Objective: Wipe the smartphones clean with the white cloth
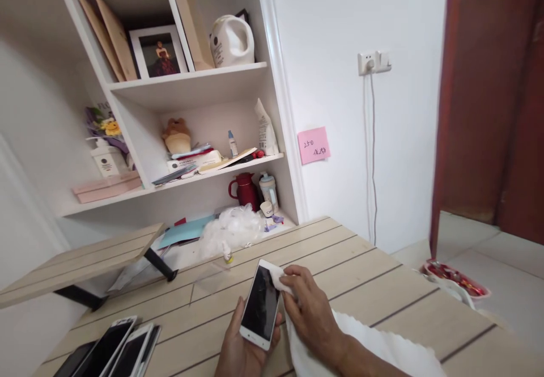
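A white smartphone (260, 304) with a dark, smudged screen is held tilted over the table. My left hand (238, 346) grips its lower part, thumb along the left edge and fingers round the right edge. Against the upper right of the screen, my right hand (308, 309) pinches a white wipe (278, 279). Under my right forearm lies a white cloth (378, 343) with a scalloped edge. Several other phones (108, 346) are stacked at the lower left of the table.
The slatted wooden table (352, 272) carries a raised wooden stand (85, 258) at left and a small bottle (227, 252) at its back edge. Behind are shelves (204, 79), crumpled clear plastic (233, 227) and a red jug (245, 191). A pink basin (459, 280) is on the floor.
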`<state>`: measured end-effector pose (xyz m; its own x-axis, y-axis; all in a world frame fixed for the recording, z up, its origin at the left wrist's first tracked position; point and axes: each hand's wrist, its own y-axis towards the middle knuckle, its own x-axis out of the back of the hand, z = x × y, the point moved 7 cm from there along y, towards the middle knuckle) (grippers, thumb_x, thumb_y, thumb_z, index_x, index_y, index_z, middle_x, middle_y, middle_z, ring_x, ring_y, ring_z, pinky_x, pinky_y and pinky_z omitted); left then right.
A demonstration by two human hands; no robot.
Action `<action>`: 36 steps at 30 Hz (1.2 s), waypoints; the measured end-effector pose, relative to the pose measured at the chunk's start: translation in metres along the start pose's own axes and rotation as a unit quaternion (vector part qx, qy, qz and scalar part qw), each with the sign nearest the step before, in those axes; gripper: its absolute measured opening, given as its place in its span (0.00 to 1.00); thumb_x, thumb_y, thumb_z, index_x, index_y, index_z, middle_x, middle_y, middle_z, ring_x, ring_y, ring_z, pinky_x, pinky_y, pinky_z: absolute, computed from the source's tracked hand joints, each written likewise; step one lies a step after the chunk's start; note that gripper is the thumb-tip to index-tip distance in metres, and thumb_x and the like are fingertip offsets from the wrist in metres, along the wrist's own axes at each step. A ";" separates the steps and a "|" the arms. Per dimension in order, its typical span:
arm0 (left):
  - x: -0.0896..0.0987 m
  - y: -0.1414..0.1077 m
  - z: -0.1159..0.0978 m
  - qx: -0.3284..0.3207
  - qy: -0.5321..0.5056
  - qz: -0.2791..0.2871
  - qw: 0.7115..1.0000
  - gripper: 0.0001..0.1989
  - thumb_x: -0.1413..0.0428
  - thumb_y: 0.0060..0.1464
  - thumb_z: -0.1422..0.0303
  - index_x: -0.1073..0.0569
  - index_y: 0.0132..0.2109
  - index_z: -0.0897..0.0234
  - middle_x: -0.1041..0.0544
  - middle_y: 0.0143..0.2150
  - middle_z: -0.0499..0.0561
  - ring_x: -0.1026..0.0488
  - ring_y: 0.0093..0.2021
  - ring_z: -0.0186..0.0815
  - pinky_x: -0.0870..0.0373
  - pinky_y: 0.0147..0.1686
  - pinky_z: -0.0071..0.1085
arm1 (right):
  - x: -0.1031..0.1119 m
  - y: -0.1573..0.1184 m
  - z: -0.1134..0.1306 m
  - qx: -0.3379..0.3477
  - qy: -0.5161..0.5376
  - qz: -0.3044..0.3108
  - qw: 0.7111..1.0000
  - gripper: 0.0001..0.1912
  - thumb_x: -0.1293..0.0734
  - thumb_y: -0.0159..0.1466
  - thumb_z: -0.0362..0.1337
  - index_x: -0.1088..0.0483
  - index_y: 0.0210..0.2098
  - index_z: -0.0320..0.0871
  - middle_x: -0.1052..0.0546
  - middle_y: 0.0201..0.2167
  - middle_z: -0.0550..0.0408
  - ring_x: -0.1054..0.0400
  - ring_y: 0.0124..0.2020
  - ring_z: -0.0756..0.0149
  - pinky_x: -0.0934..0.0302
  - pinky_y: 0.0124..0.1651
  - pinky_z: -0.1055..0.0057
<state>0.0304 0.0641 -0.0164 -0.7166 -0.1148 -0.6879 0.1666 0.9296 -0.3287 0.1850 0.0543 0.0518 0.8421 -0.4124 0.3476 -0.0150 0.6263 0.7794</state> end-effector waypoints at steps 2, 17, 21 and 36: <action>-0.004 -0.003 0.003 0.008 -0.003 -0.006 1.000 0.16 0.43 0.58 0.62 0.24 0.46 0.72 0.17 0.40 0.63 0.20 0.39 0.49 0.24 0.36 0.40 | -0.002 -0.001 0.001 -0.005 -0.029 0.022 0.999 0.14 0.44 0.66 0.27 0.33 0.47 0.45 0.33 0.52 0.46 0.28 0.41 0.63 0.32 0.45 0.66; 0.004 0.006 -0.007 -0.037 -0.070 0.015 0.997 0.11 0.46 0.60 0.70 0.21 0.43 0.70 0.17 0.38 0.58 0.20 0.34 0.40 0.27 0.40 0.36 | -0.031 -0.018 0.011 -0.028 -0.079 0.263 0.961 0.26 0.39 0.67 0.36 0.42 0.64 0.54 0.24 0.37 0.52 0.28 0.35 0.61 0.38 0.39 0.71; 0.002 0.004 -0.007 -0.033 -0.079 -0.001 0.996 0.11 0.47 0.60 0.70 0.21 0.43 0.70 0.17 0.38 0.58 0.20 0.34 0.39 0.27 0.40 0.33 | -0.028 -0.016 0.017 -0.001 -0.046 0.264 0.964 0.19 0.41 0.68 0.36 0.32 0.56 0.53 0.22 0.35 0.54 0.29 0.34 0.63 0.40 0.39 0.73; 0.003 0.002 0.009 0.009 -0.022 0.012 1.000 0.10 0.42 0.56 0.68 0.23 0.42 0.70 0.18 0.35 0.57 0.21 0.34 0.41 0.27 0.40 0.36 | -0.020 -0.014 0.035 0.062 -0.161 0.223 0.959 0.18 0.41 0.66 0.32 0.29 0.51 0.56 0.25 0.30 0.55 0.31 0.26 0.66 0.42 0.30 0.76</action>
<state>0.0348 0.0622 -0.0247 -0.6813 -0.1087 -0.7239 0.1962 0.9256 -0.3237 0.1500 0.0306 0.0518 0.5273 -0.3168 0.7884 -0.4158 0.7129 0.5646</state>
